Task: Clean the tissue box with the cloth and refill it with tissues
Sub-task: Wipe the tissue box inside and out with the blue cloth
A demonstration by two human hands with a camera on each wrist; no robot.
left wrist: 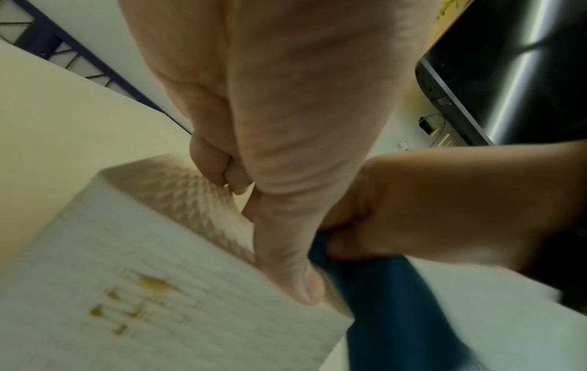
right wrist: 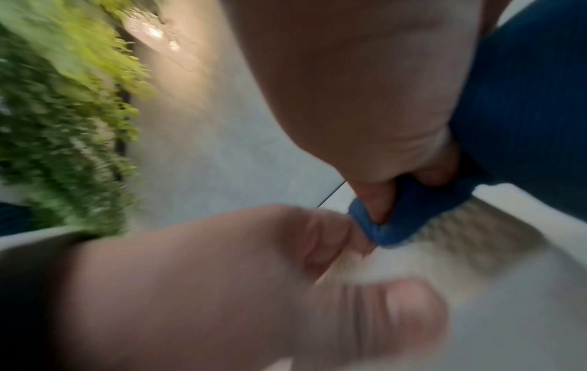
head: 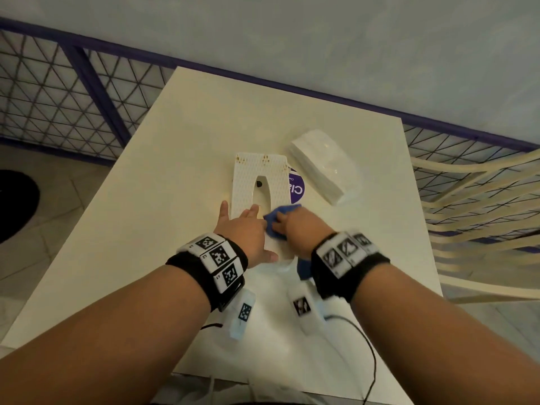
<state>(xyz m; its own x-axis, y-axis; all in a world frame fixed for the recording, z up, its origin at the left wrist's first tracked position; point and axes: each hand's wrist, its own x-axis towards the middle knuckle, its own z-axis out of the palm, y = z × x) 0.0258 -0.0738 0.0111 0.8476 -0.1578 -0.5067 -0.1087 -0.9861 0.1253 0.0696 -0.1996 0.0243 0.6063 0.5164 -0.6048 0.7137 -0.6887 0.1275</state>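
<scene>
The cleaning step is in hand: the box [head: 258, 182], white with a woven texture and a long slot in its top, lies flat near the middle of the desk [head: 181, 159]; the left hand [head: 244, 232] rests on its near end with fingers spread and fairly straight, thumb along the near edge, steadying it and not gripping; the right hand [head: 295, 226] has its fingers curled round the bunched blue cloth [head: 277, 219] and presses it against the box's near right part, just beside the left fingers; the refill has not begun, since the tissues [head: 324, 168], a wrapped white stack, lie on the desk just right of the box and apart from it.

By my reading, the next move calls for carrying the wipe along the top and sides while the left hand keeps the light box from sliding; brownish marks show on the top's far corners, and the cloth is not yet there; after that the cloth must be put down and the pack opened.

Hard to make out: both wrist views are blurred; the box's near end is covered by the hands; how it opens cannot be told; a small dark thing shows in the slot, unidentifiable; a purple disc with cut-off lettering pokes out from under the box's right edge.
</scene>
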